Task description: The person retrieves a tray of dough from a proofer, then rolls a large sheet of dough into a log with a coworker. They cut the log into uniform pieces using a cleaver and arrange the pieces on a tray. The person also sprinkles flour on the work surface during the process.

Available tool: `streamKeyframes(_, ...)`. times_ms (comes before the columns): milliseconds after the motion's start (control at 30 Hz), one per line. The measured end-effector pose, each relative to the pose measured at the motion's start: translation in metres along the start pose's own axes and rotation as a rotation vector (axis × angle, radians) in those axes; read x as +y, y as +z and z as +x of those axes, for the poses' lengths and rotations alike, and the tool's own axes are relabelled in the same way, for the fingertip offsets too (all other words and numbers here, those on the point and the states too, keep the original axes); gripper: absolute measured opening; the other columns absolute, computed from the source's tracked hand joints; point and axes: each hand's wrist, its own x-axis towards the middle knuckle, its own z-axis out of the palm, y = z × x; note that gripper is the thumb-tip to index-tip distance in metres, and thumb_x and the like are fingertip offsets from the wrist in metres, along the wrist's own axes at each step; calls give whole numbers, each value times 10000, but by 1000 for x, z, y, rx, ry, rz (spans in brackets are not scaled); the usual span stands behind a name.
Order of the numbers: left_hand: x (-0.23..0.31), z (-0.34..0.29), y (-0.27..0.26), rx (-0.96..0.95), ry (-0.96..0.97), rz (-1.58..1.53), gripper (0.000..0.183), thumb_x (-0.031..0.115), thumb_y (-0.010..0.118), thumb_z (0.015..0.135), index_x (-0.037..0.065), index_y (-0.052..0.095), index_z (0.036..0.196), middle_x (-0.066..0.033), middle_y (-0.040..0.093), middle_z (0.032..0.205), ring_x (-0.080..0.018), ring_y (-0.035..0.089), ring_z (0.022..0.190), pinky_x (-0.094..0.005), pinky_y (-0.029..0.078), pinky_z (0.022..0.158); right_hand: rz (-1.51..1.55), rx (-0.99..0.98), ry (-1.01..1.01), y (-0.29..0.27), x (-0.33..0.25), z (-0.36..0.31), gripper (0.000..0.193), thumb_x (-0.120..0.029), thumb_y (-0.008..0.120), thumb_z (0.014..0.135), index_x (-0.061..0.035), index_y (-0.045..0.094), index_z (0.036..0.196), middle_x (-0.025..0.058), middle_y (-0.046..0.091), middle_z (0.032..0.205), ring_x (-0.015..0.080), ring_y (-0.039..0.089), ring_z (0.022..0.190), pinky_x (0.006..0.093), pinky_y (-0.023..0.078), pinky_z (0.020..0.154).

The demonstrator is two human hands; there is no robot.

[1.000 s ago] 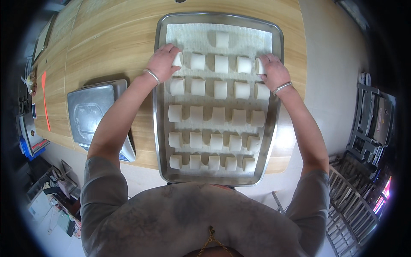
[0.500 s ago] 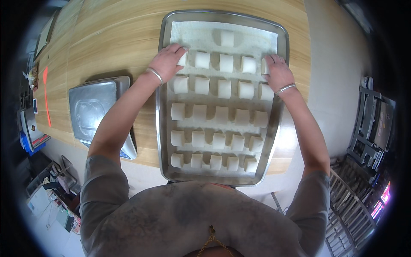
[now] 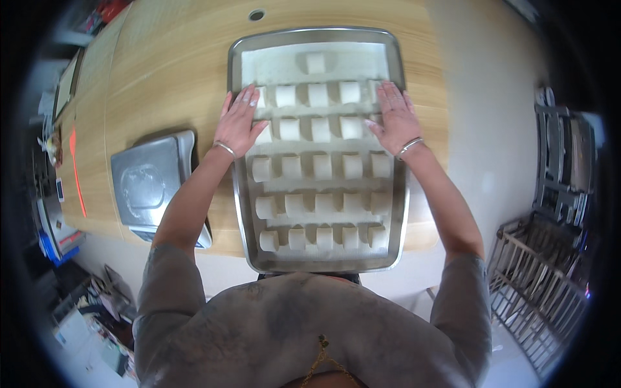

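A rectangular metal tray lies lengthwise before me, lined with a white sheet. Short, white dough pieces sit on it in several rows, spaced apart, with a single dough piece at the far end. My left hand is spread along the tray's left side, fingers stretched forward beside the end pieces of two far rows. Opposite it, my right hand lies over the right-hand ends of the same rows, fingers extended and thumb apart, partly covering the pieces there. Neither hand grips anything.
A scale with a metal plate stands left of the tray, close to my left forearm. The wooden table has a round hole at the far side and an orange-red strip at left. A slatted rack stands at right.
Both hands have released the end dough pieces of a far row, and their fingers have straightened out flat along the tray's sides. The whole view has shifted slightly.
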Motion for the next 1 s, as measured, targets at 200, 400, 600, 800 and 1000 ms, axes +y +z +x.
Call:
streamKeyframes(200, -25, 3, 43, 184, 125, 128, 702, 388, 512, 947, -7, 294, 1485, -149, 291, 1566, -271, 249, 1457, -458, 130, 1206, 243, 355, 178, -3, -19, -165, 597, -161, 659, 830, -18, 466, 1377, 203, 468, 1422, 362, 419, 1320, 470, 289, 1123)
streamKeyframes(400, -49, 0, 68, 163, 139, 15, 571, 330, 489, 996, -62, 406, 1402, -247, 381, 1482, -401, 330, 1382, -482, 257, 1152, 446, 490, 782, 46, -83, -457, 273, -123, 616, 845, -49, 647, 1106, 151, 647, 1095, 333, 569, 1091, 439, 396, 1006)
streamKeyframes(600, 57, -40, 42, 260, 252, -94, 593, 283, 496, 991, -71, 346, 1442, -257, 384, 1481, -385, 351, 1383, -454, 249, 1163, 511, 502, 1567, 102, -183, -679, 227, -121, 597, 844, -66, 690, 1043, 158, 661, 1085, 337, 585, 1084, 428, 447, 984)
streamKeyframes(800, 250, -84, 35, 139, 548, -463, 546, 219, 505, 984, -34, 363, 1446, -217, 403, 1481, -352, 354, 1390, -432, 248, 1166, 422, 635, 2095, 137, -204, -859, 264, -163, 638, 836, -64, 669, 1079, 161, 619, 1160, 339, 560, 1120, 422, 459, 980)
streamKeyframes(1000, 522, -162, 39, 26, 842, -406, 491, 131, 553, 934, -34, 440, 1382, -211, 443, 1442, -373, 394, 1344, -446, 280, 1143, -113, 744, 2369, 128, -102, -1100, 538, -297, 741, 810, -45, 521, 1232, 173, 512, 1228, 351, 473, 1176, 440, 409, 1005)
